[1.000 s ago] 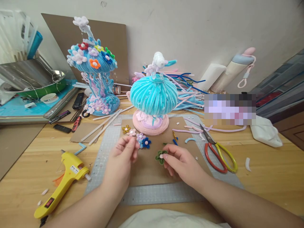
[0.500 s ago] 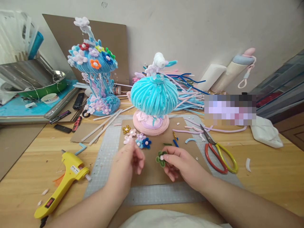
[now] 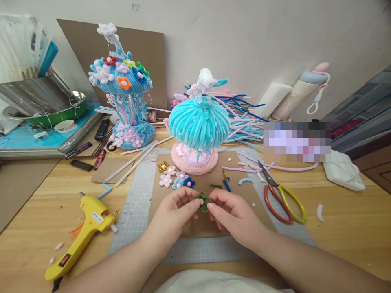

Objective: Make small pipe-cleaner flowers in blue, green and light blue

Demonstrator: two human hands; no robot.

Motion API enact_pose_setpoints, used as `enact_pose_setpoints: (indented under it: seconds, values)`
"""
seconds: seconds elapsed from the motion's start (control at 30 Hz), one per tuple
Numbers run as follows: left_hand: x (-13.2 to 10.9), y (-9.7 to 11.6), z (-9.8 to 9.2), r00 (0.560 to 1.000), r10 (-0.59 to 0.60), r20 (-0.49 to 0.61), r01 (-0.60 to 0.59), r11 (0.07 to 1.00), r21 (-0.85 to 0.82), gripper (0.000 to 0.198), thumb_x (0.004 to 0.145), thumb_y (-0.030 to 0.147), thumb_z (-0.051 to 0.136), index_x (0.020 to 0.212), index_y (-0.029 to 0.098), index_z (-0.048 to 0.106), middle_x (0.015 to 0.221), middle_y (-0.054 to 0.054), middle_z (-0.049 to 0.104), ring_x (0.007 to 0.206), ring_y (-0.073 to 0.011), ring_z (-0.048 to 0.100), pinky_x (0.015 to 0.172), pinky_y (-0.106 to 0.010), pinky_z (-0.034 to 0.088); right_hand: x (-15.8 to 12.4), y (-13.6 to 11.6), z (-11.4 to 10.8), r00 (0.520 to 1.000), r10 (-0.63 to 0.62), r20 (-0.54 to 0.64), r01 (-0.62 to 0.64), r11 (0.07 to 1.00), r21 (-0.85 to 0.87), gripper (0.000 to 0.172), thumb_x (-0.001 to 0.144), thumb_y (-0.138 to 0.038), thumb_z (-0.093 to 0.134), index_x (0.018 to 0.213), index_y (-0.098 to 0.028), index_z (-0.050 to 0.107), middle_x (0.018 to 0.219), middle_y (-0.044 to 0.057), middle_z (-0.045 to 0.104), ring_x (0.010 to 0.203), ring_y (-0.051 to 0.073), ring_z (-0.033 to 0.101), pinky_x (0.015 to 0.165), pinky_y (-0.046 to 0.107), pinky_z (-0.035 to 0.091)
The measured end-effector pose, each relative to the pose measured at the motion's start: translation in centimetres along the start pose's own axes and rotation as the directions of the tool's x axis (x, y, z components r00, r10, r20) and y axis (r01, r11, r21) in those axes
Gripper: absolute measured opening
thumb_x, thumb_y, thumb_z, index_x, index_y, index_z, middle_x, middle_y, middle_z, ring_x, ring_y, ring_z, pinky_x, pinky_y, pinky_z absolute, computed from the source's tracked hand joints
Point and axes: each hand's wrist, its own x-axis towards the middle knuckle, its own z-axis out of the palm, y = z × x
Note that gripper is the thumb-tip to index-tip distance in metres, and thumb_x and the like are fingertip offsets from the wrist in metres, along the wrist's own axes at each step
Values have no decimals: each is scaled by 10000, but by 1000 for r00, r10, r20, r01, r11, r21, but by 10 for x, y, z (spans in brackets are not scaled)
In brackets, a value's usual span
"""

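Between my two hands is a dark green pipe-cleaner flower (image 3: pixel 203 200), held above the brown cardboard (image 3: pixel 195 228). My left hand (image 3: pixel 174 209) pinches its left side, thumb over the pale centre. From the other side my right hand (image 3: pixel 233 209) grips a petal between thumb and fingers. Just beyond my left hand lie several finished fuzzy flowers, among them a gold one (image 3: pixel 163 166), a pale pink one (image 3: pixel 165 180) and a dark blue one (image 3: pixel 189 183). Behind them stands a turquoise pipe-cleaner dome (image 3: pixel 199 124) on a round pink base (image 3: pixel 179 160).
A yellow glue gun (image 3: pixel 81 236) lies at the left, scissors (image 3: pixel 282 195) at the right. A flower-covered blue lamp-like craft (image 3: pixel 122 81) stands at the back left. Pipe cleaners (image 3: pixel 247 132) are heaped behind the dome. A grey cutting mat (image 3: pixel 134 207) lies under the cardboard.
My left hand has moved right and taken hold of the green flower's left side. My right hand has kept its grip, and the flower has shifted slightly left and up.
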Motion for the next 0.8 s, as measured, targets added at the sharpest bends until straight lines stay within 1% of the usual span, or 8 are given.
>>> enact_pose_setpoints:
  seconds: [0.1,0.2,0.3,0.37,0.43,0.57,0.7,0.8]
  values:
    - [-3,4,2,1000,-22,-21,23,1000,11,312,609,370,741,760,152,575,572,45,535,484,-76,478,448,-187,330,-2,0,0,998,-58,-22,56,993,-103,171,876,-327,454,775,-191,476,628,-34,483,523,89,448,484,198,363]
    - [-5,7,4,1000,-15,-13,15,1000,19,292,613,343,736,761,150,575,565,49,524,478,-73,470,444,-188,320,-1,1,-1,997,-70,-29,64,980,-187,195,890,-322,427,753,-193,480,617,-28,489,525,97,449,473,202,339]
    - [-6,8,5,1000,-28,0,28,1000,-1,286,621,340,717,792,155,581,601,36,537,502,-88,495,437,-191,315,-1,2,-2,993,-105,-57,85,958,-275,218,890,-290,415,705,-192,478,599,-26,484,527,101,445,483,209,326]
    - [-6,8,6,999,-40,-8,40,999,9,287,612,340,719,788,158,583,615,33,539,503,-87,491,438,-189,314,-1,1,-2,987,-143,-69,115,943,-312,220,880,-264,421,679,-191,472,586,-29,467,528,102,432,495,210,324]
    - [-5,7,6,999,-39,-7,39,999,38,277,602,342,728,743,155,580,602,35,528,493,-78,466,448,-188,325,-2,0,-2,982,-175,-68,143,933,-330,221,874,-247,423,666,-190,470,580,-32,450,528,101,419,500,210,320]
    - [-5,4,6,1000,6,28,-9,994,107,235,643,340,706,679,156,564,585,37,509,508,-78,441,496,-198,354,-3,-2,-2,979,-197,-55,168,928,-334,180,866,-227,427,695,-191,470,588,-35,442,527,100,410,495,207,310]
    - [-6,3,5,998,51,20,-54,978,199,178,682,308,671,701,162,571,599,39,509,536,-86,448,515,-200,336,-3,-1,-2,979,-200,-45,166,905,-392,187,874,-234,421,696,-194,466,592,-33,447,530,103,406,499,213,307]
    - [-6,1,5,997,77,15,-78,973,219,163,682,288,670,717,165,569,619,38,508,568,-94,447,539,-203,338,-3,0,-2,977,-206,-59,161,886,-434,212,881,-240,413,679,-194,456,585,-34,442,530,103,404,503,214,305]
